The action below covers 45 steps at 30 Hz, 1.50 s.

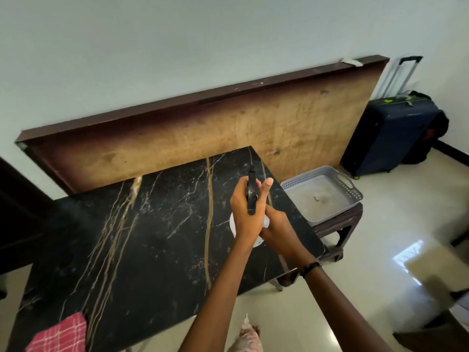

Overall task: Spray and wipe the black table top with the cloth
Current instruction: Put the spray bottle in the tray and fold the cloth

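Both my hands clamping spray bottle [251, 196] mid-frame: left hand [247, 212] gripping trigger head, right hand [278, 222] steadying body; should be aiming nozzle over table top [152, 224]; cloth [59, 334] waiting lower left

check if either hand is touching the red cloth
Apart. The head view shows the red cloth at the table's near left corner, while the left hand and right hand hold the spray bottle far from it.

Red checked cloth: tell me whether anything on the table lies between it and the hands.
Nothing visible does. The red checked cloth lies at the table top's near left corner; the left hand and right hand hold the spray bottle far across bare marble.
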Motion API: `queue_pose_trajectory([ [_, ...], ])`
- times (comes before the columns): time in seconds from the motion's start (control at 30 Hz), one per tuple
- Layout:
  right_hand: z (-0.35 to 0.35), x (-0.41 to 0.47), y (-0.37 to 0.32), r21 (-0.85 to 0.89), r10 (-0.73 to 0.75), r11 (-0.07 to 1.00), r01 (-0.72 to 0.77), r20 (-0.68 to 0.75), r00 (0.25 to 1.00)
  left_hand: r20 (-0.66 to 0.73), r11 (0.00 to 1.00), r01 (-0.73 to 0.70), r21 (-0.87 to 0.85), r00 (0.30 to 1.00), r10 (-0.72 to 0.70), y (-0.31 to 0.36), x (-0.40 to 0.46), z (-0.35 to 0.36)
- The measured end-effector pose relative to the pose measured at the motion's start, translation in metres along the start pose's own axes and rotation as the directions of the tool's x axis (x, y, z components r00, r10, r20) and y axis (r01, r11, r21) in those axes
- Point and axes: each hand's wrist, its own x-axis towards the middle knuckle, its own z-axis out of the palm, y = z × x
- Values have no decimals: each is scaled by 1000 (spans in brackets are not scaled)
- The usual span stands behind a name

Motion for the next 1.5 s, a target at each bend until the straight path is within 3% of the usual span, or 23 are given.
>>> queue_pose_trajectory([
  [0.3, -92, 74, 73, -117, -8, 993, 3, -44, 999, 35, 1000, -5, -5, 999, 5, -24, 61, 121],
  [0.4, -118, 94, 103, -101, 35, 994, -41, -60, 998, 197, 999, 11, 46, 980, -20, -42, 82, 155],
  [0.5, -144, 115, 141, -71, 77, 994, -82, -64, 995, 384, 989, 82, 125, 915, -124, -59, 102, 182],
  [0.63, -172, 140, 198, -127, 125, 984, -125, -5, 992, 443, 935, 244, 256, 830, -338, -91, 108, 204],
  [0.83, -192, 174, 286, -146, 280, 953, -264, 110, 954, 341, 792, 513, 331, 718, -607, -153, 96, 230],
  [1.1, -166, 189, 402, -163, 389, 920, -358, 249, 887, 195, 569, 795, 210, 536, -821, -227, 79, 287],
  [1.3, -142, 196, 445, -137, 409, 912, -386, 264, 873, 117, 494, 849, 185, 480, -869, -263, 66, 314],
  [1.5, -136, 203, 452, -130, 450, 893, -431, 261, 854, 53, 500, 854, 144, 498, -866, -264, 69, 317],
])
